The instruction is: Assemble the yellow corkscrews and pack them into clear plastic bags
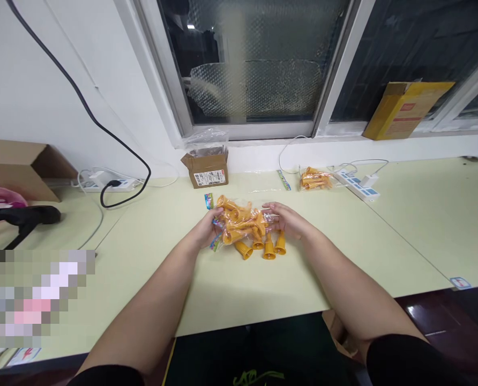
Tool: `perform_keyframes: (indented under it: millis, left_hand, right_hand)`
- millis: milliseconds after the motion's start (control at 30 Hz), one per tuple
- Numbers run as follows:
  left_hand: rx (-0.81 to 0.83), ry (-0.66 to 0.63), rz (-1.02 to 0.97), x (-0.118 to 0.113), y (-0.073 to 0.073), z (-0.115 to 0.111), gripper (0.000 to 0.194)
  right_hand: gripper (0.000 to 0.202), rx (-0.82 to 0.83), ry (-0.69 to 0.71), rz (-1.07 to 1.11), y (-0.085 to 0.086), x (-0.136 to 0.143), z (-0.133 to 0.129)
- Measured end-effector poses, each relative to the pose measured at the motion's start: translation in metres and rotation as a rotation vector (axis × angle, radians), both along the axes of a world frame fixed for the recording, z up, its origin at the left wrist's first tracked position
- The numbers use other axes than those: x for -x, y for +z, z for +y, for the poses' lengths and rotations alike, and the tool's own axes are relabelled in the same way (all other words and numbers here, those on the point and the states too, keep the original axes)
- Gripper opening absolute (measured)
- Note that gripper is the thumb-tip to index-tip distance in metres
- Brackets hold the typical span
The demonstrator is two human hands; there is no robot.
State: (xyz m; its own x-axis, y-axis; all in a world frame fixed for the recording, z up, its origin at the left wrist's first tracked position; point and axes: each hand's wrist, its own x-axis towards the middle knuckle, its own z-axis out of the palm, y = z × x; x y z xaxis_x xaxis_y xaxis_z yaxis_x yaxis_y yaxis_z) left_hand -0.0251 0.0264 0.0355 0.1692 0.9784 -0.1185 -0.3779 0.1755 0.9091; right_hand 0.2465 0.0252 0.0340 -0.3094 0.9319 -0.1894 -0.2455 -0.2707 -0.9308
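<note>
Clear plastic bags of orange horn-shaped pieces [243, 220] lie in a pile between my hands, with colourful header cards at their left ends. My left hand [209, 228] grips the left end of the pile, its thumb on top near the cards. At the right end, my right hand [287, 219] has its fingers stretched out and apart, touching the plastic; some fingertips are hidden behind it. Several orange bell-shaped pieces [268, 249] stand in front of the pile, wide ends toward me. Whether these are loose or bagged I cannot tell.
Behind the pile are a small cardboard box [209, 170], another bag of orange pieces [315, 178] and a power strip [357, 185]. A black cable [102, 126] hangs at the left, near a larger carton [14, 161]. The table's front edge [255, 323] runs close to me.
</note>
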Motion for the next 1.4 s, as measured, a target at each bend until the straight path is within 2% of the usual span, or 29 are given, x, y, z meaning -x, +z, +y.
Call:
perform_keyframes:
  millis: [100,133,233,400,633,767,867,1000,1133,1200,1300,1400]
  left_hand:
    - [-0.031,0.006,0.143,-0.006,0.022,0.005,0.026]
    - [-0.105,0.032,0.234,-0.008,0.031,0.007,0.023]
    - [-0.326,0.005,0.509,-0.019,0.061,0.013,0.02]
    - [-0.642,-0.071,0.863,-0.045,0.104,0.016,0.026]
    - [-0.694,-0.158,0.773,-0.076,0.146,0.009,0.023]
    - [-0.708,-0.033,0.682,-0.086,0.158,0.014,0.02]
    - [-0.695,0.097,0.566,-0.089,0.157,0.025,0.021]
    - [-0.596,0.2,0.409,-0.087,0.142,0.039,0.025]
    - [-0.338,0.249,0.272,-0.075,0.114,0.042,0.022]
    - [-0.233,0.208,0.199,-0.067,0.096,0.037,0.033]
    - [-0.201,0.178,0.224,-0.053,0.069,0.027,0.061]
    - [-0.184,0.204,0.185,-0.04,0.045,0.02,0.064]
  right_hand:
    - [0.024,0.112,0.018,0.035,-0.001,0.005,-0.002]
    - [0.023,0.16,0.018,0.048,-0.002,0.006,-0.002]
    - [0.023,0.265,0.049,0.109,-0.003,0.009,-0.001]
    - [0.033,0.269,0.106,0.203,-0.002,0.008,-0.001]
    - [0.06,0.226,0.198,0.333,-0.002,0.0,0.001]
    - [0.065,0.258,0.232,0.396,-0.005,0.0,0.004]
    - [0.062,0.289,0.223,0.464,-0.006,0.001,0.004]
    - [0.051,0.314,0.135,0.484,-0.004,-0.001,0.003]
    - [0.036,0.316,0.002,0.446,0.0,-0.007,0.006]
    - [0.028,0.322,-0.04,0.414,0.001,-0.01,0.009]
    - [0.017,0.342,-0.031,0.394,0.002,-0.012,0.012]
    - [0.01,0.378,-0.041,0.362,0.003,-0.013,0.015]
